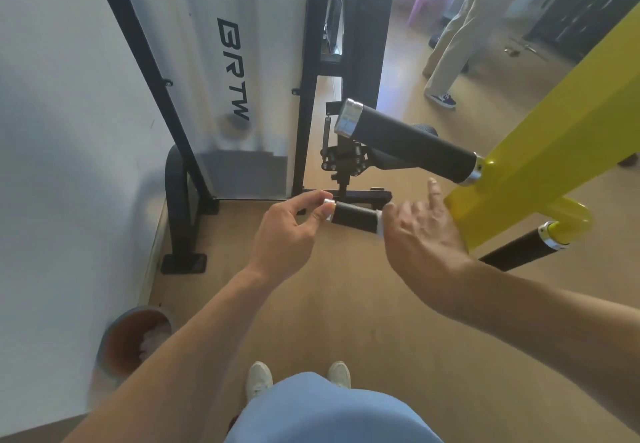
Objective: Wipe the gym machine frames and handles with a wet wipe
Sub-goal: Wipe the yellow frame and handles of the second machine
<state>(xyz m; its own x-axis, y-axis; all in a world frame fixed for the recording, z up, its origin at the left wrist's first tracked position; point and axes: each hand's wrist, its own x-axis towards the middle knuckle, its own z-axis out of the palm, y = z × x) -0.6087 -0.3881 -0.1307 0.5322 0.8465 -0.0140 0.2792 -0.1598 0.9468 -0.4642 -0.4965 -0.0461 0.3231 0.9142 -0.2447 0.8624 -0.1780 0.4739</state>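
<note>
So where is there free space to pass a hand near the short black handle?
Free: the floor below the short handle, between the forearms, and the gap between it and the long upper handle. Crowded: each end, with the left hand and right hand, and the yellow frame at right.

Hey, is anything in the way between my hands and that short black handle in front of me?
Nothing visible. The left hand already has its fingertips on the short handle's chrome end cap, and the right hand sits at its other end. The long handle hangs above, clear of both.
</note>
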